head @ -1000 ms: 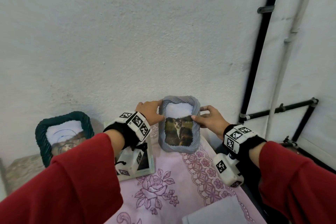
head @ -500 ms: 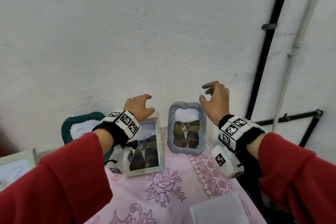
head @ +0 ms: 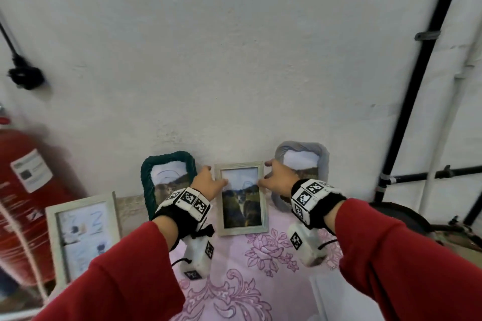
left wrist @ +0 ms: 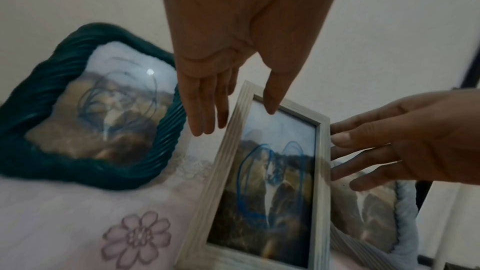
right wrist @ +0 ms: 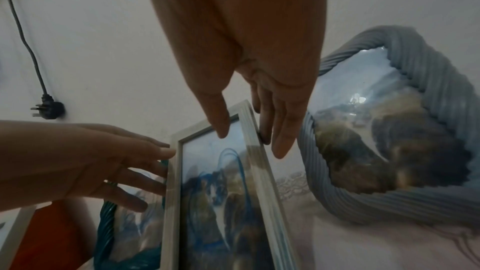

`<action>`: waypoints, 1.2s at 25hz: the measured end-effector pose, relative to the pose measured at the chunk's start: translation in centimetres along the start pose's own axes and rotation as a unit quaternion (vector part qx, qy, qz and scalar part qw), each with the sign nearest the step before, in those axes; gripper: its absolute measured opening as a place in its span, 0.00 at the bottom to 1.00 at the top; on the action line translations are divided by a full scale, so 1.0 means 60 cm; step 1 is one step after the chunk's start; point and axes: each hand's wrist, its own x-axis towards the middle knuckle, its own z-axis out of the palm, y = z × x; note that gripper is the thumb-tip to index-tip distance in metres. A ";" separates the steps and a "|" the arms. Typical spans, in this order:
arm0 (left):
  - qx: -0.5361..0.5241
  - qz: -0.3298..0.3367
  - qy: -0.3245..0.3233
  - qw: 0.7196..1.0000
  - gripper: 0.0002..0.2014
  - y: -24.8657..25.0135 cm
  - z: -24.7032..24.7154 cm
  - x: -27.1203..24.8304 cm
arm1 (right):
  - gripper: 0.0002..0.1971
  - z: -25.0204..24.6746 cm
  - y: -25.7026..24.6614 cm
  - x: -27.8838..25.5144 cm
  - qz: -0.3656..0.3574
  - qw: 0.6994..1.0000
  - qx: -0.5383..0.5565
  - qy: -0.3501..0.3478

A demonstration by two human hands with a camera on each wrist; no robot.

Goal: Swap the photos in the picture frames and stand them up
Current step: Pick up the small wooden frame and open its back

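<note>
A pale wooden frame [head: 241, 198] with a cat photo stands on the pink tablecloth [head: 260, 281], between a dark green woven frame [head: 167, 180] and a grey woven frame [head: 302, 161]. All three stand by the white wall. My left hand [head: 216, 182] pinches the pale frame's upper left edge, thumb on the front and fingers behind. My right hand [head: 271, 180] pinches its upper right edge the same way. The left wrist view shows the pale frame [left wrist: 270, 182], left hand [left wrist: 237, 118] and green frame [left wrist: 85, 110]. The right wrist view shows the right hand [right wrist: 250, 141] and grey frame [right wrist: 389, 137].
A second pale frame [head: 83, 232] with a drawing stands at the left. Beside it is a red fire extinguisher [head: 20, 203]. A plug on a cable [head: 26, 75] hangs on the wall. Black pipes [head: 417, 86] run at the right. Something white [head: 328, 297] lies at the cloth's near right.
Both hands let go of the grey frame, which now stands by the wall, moved left and took hold of the pale wooden frame's upper edges. The head view has swung left.
</note>
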 end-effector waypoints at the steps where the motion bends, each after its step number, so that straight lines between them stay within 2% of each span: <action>1: -0.023 -0.001 -0.003 1.000 0.29 -0.008 0.005 -0.004 | 0.31 0.006 -0.001 -0.002 -0.002 1.000 0.001 0.000; 5: -0.131 -0.015 0.032 0.991 0.18 -0.027 0.010 -0.021 | 0.20 0.013 -0.006 -0.019 0.004 0.995 0.082 0.049; 8: -0.178 -0.008 0.036 0.983 0.14 -0.026 -0.002 -0.050 | 0.18 0.001 -0.017 -0.044 -0.006 0.993 0.118 0.029; 11: -0.208 0.041 0.075 0.974 0.13 -0.011 -0.030 -0.090 | 0.17 -0.022 -0.039 -0.076 -0.026 0.988 0.149 0.015; 14: -0.285 0.042 0.060 0.956 0.10 0.011 -0.056 -0.141 | 0.16 -0.040 -0.059 -0.116 -0.055 0.983 0.172 0.029; 17: -0.327 0.051 0.073 0.941 0.12 0.024 -0.074 -0.194 | 0.12 -0.042 -0.074 -0.167 -0.076 0.975 0.206 0.032; 20: -0.396 0.034 0.087 0.913 0.15 0.026 -0.084 -0.256 | 0.09 -0.032 -0.081 -0.230 -0.093 0.952 0.291 0.032; 26: -0.521 0.026 0.080 0.849 0.06 0.018 -0.082 -0.393 | 0.14 0.012 -0.077 -0.360 -0.083 0.866 0.489 -0.058; 30: -0.550 0.016 0.069 0.832 0.06 -0.001 -0.084 -0.465 | 0.14 0.042 -0.059 -0.431 -0.070 0.857 0.505 -0.080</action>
